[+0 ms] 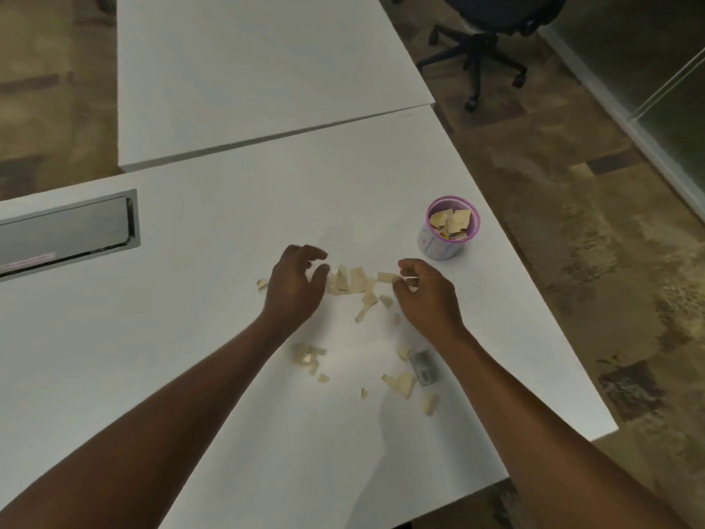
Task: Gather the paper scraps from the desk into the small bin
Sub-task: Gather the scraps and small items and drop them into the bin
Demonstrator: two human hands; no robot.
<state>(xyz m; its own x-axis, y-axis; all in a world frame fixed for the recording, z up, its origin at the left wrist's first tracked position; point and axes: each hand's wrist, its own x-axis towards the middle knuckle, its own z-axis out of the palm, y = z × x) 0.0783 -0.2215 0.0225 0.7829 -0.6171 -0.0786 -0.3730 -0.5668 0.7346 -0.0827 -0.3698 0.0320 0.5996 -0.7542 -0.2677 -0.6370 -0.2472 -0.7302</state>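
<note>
1. Head view, centre of frame: a loose pile of cream paper scraps (353,282) is flanked by both hands on the white desk (213,307).
2. At the left of the pile, the left hand (295,282) is seen cupped and half open, with nothing visibly held.
3. At the right of the pile, the right hand (429,295) is curled, and a thin scrap appears pinched at its fingertips (400,278); the blur leaves this uncertain.
4. Further scraps are scattered lower in the frame, some beside a small grey object (425,366) that cannot be identified.
5. Right of centre, the small purple bin (450,229) is already partly filled.
6. Risks are judged as follows: light scraps could be dropped or flicked away during a hurried scoop, and the light bin could be tipped by a knuckle, being close to the desk's right edge (534,299).
7. Open desk is available to the left and above; little room is left on the right.
</note>
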